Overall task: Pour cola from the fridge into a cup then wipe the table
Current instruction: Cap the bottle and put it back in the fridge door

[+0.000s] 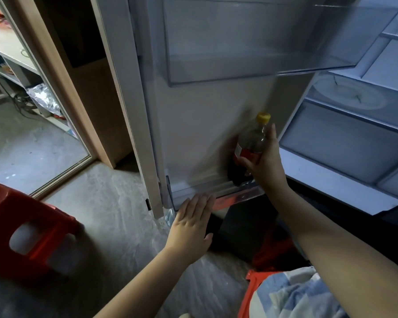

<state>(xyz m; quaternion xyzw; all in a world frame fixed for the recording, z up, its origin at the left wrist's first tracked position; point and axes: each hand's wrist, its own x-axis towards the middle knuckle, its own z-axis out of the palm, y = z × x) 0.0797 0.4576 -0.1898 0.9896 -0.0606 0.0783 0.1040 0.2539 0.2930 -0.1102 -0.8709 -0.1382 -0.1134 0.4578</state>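
Fridge door, right hand gripping cola bottle

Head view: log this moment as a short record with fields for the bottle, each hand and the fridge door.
cola bottle: yellow cap, red label, dark liquid low down; base in the lower door shelf
right hand: grips the bottle round its middle
left hand: open, fingers straight, fingertips at the shelf's front rim; contact unclear
fridge door: open
upper door bin: clear plastic, above the bottle
nearby: red stool on the floor at left
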